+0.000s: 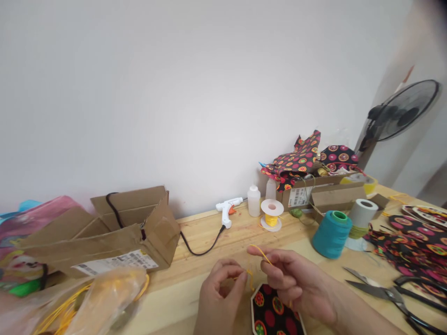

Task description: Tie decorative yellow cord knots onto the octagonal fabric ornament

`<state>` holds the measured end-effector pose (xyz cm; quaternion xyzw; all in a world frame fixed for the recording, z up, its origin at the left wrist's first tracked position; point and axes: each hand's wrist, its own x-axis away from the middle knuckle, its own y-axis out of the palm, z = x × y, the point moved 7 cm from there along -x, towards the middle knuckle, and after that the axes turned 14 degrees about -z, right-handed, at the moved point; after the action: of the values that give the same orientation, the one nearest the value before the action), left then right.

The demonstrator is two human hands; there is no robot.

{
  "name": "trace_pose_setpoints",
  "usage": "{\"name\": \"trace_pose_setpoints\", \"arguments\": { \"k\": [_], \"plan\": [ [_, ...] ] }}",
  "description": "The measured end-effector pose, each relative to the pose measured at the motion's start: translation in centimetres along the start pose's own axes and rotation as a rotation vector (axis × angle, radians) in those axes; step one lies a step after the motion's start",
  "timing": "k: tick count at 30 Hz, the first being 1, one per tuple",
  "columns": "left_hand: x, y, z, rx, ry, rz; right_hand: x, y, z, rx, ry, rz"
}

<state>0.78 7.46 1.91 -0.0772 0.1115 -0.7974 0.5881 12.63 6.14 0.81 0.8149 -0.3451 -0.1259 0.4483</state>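
Yellow cord (260, 253) runs between my two hands above the wooden table. My left hand (223, 291) pinches part of it between thumb and fingertips, and a short kinked length hangs out beside the fingers. Over the index finger of my right hand (296, 281) passes another stretch of the cord, held by the closed fingers. Below the hands lies an eight-sided panel (274, 311), covered in dark fabric with fruit-like round prints and edged in pale material. My right hand partly covers this panel. Where the cord's ends go is hidden.
An open cardboard box (159, 242) and a plastic bag of yellow cord (94, 302) are at left. Behind stand a glue gun (227, 209), a bottle (253, 201) and a yellow cord spool (271, 220). Teal thread (331, 235), scissors (393, 294) and patterned fabric (419, 253) lie right.
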Motion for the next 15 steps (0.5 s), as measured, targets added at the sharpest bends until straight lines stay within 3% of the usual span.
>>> {"name": "trace_pose_setpoints", "arguments": {
  "k": [2,6,10,15],
  "plan": [
    [0.0,0.1,-0.2,0.028,-0.005,-0.001,-0.1,0.1,0.2,0.193,0.002,0.039],
    [-0.1,0.4,-0.7,0.097,-0.007,-0.056,-0.5,0.5,0.4,0.823,-0.023,0.144],
    [-0.1,0.5,-0.3,0.182,0.000,-0.130,-0.2,1.0,-0.8,1.392,-0.154,0.366],
    [-0.3,1.0,0.1,0.235,0.039,-0.186,0.0,1.9,-1.4,1.740,-0.264,0.413]
  ]
}}
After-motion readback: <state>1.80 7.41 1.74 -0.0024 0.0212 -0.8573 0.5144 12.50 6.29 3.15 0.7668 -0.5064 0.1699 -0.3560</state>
